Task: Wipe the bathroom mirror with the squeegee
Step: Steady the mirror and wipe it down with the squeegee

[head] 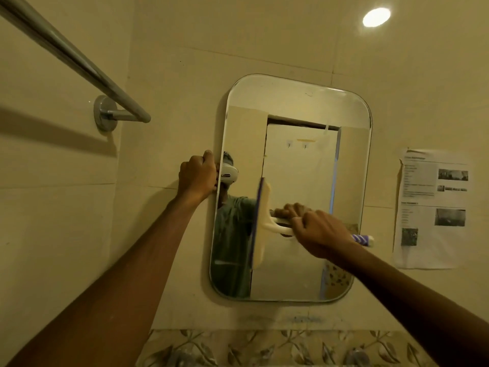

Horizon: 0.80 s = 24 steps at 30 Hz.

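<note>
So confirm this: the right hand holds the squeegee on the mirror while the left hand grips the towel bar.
Not quite. In the head view the left hand grips the mirror's left edge, not the towel bar. The right hand does hold the squeegee on the mirror.

1. One view only: the camera sits on my head, so no second view overlaps it.
2. It faces the mirror (291, 160) straight on, tilted slightly upward.
3. It is close: the mirror is within my arms' reach.
4. Towel rail (79, 64) enters upper left of the mirror; printed sheet (431, 207) hangs right of it.
</note>
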Each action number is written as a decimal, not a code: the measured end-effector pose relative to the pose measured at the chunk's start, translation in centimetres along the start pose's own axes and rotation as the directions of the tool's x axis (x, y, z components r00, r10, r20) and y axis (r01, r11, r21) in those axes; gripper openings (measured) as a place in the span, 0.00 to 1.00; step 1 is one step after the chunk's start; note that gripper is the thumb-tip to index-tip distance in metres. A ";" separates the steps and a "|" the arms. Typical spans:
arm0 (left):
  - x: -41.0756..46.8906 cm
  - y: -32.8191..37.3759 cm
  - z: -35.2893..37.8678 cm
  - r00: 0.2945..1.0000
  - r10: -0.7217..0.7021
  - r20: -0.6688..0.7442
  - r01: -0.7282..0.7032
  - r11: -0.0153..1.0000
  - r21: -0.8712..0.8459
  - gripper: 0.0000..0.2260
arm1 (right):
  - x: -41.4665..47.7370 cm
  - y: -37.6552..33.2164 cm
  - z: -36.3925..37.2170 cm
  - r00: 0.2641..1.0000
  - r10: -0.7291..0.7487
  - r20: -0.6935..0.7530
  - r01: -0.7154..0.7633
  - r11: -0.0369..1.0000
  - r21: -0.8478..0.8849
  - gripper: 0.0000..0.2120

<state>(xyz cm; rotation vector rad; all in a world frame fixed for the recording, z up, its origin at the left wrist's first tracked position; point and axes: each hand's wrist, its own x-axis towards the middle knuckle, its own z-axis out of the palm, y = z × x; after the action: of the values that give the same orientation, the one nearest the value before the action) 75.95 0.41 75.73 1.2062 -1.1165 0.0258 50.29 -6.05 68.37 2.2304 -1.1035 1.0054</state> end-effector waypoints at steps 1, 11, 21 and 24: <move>-0.2 -0.2 0.0 1.000 0.002 -0.001 -0.002 1.000 0.005 0.23 | -0.9 1.5 0.0 0.999 0.045 0.005 -0.045 0.998 -0.032 0.17; -3.5 -3.5 0.3 0.999 -0.014 0.037 0.010 0.995 0.098 0.23 | -4.2 -0.1 0.0 0.997 0.042 -0.058 -0.047 0.995 -0.086 0.23; -3.6 -4.3 0.0 0.993 -0.101 0.063 0.103 0.994 -0.030 0.24 | -4.6 -2.9 4.8 0.996 0.015 0.089 -0.022 0.996 0.084 0.12; -4.0 -4.3 0.1 0.996 -0.081 0.047 0.083 0.996 -0.033 0.24 | -6.8 1.5 4.0 0.986 0.144 0.080 -0.141 0.989 -0.043 0.18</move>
<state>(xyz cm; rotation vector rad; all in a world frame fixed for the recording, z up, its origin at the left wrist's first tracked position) 76.23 0.60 69.81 1.2258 -1.1018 -0.0839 47.87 -6.29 60.75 2.2067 -1.3231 0.9482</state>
